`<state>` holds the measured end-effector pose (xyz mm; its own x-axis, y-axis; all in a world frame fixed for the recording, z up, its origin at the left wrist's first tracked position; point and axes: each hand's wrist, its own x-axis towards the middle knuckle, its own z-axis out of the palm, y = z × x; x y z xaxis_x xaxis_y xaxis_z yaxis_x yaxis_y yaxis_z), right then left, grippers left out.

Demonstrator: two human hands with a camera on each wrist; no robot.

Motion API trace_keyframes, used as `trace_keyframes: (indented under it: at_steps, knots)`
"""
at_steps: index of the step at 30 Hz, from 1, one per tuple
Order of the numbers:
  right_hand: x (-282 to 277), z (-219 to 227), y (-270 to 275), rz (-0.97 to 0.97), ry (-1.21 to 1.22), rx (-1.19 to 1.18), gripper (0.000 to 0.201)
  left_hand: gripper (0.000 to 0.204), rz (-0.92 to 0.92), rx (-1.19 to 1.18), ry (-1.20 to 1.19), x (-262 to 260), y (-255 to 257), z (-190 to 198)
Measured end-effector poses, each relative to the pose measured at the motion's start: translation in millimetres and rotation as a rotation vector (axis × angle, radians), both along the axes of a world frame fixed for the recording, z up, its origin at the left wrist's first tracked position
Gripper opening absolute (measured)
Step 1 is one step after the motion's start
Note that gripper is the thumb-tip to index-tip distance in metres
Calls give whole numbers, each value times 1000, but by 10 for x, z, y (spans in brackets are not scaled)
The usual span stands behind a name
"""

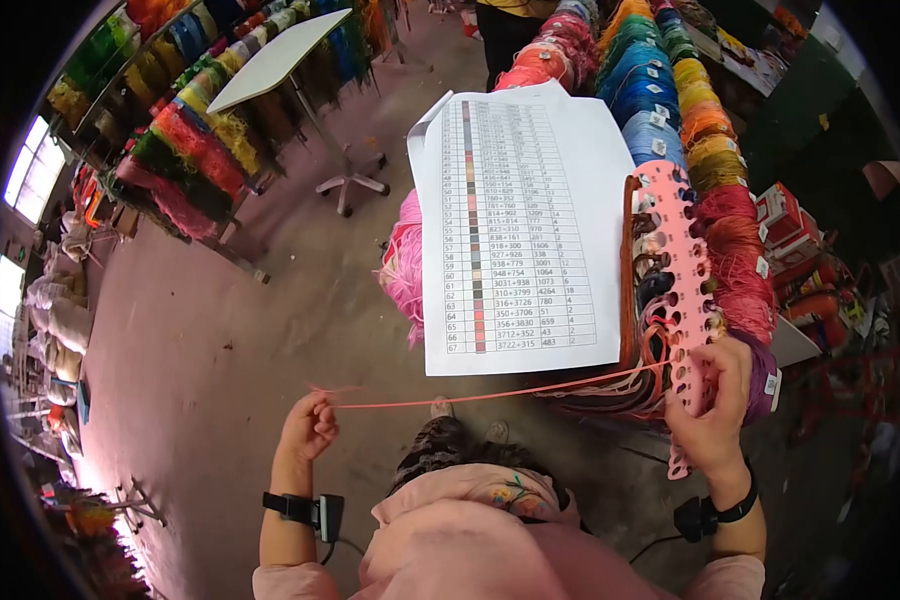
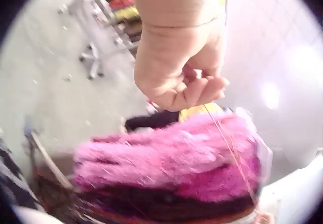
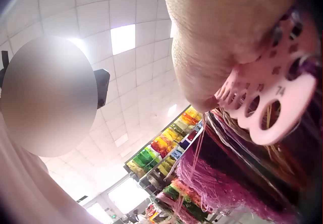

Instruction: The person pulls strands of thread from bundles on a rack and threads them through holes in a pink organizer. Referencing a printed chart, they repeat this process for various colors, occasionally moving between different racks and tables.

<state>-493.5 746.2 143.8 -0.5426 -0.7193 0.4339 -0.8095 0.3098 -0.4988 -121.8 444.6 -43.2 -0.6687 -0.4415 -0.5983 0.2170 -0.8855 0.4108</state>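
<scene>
A strand of coral-pink embroidery thread point(image 1: 490, 392) stretches taut between the two hands. At its far left end the left hand point(image 1: 311, 427) pinches it with curled fingers, loose ends sticking out past the fist. My right hand point(image 1: 712, 400) grips the lower part of a pink numbered thread holder card point(image 1: 686, 270), punched with holes along both edges. In the right wrist view the card point(image 3: 290, 105) shows hole number 74 beside the thumb. Several dark and pink skeins point(image 1: 610, 390) hang from the card's left side. A printed colour chart sheet point(image 1: 515, 230) lies left of the card.
Rows of coloured thread hanks point(image 1: 660, 100) run away under and behind the sheet. At the left stand a white-topped wheeled table point(image 1: 280, 60) and racks of hanks point(image 1: 195, 140). Red boxes point(image 1: 790, 225) sit at the right.
</scene>
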Motion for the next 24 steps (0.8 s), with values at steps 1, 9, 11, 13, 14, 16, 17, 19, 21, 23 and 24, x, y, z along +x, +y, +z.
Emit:
trace_keyframes:
  at_steps: [1,9,11,13,14,16,17,19,21,23,24]
  knots:
    - [3,-1,-2,-10,-5,-12,47,15,-135,-302,-387,60,57,-44]
    - [-15,-68,31,-9,12,-69,52,35,-249,-758,-296,-1080,505,1168]
    - [13,-63,-10,-79,-7,-115,53,38,-224,-635,-82,-1398,588,1445]
    - [2,-74,-1,-85,-14,-108,62,39,-271,-518,51,-1679,632,1638]
    - [22,-67,-18,-108,-28,-92,64,37,-294,-504,27,-1794,661,1709]
    - [76,-28,-65,-155,-39,-45,70,33,-337,-476,-19,-1940,694,1791]
    - [96,-39,-66,-185,-48,-31,70,31,-371,-507,-22,-1965,674,1780]
    - [137,-81,-73,-244,-53,-3,70,28,-436,-571,-13,-1986,616,1753]
    - [195,-107,-86,-275,-7,-66,68,25,-441,-610,13,-1950,547,1761]
    - [280,-184,-85,-281,63,-145,70,24,-455,-642,32,-1841,393,1773]
    - [351,-217,-124,-267,7,-289,71,24,-463,-655,32,-1757,292,1789]
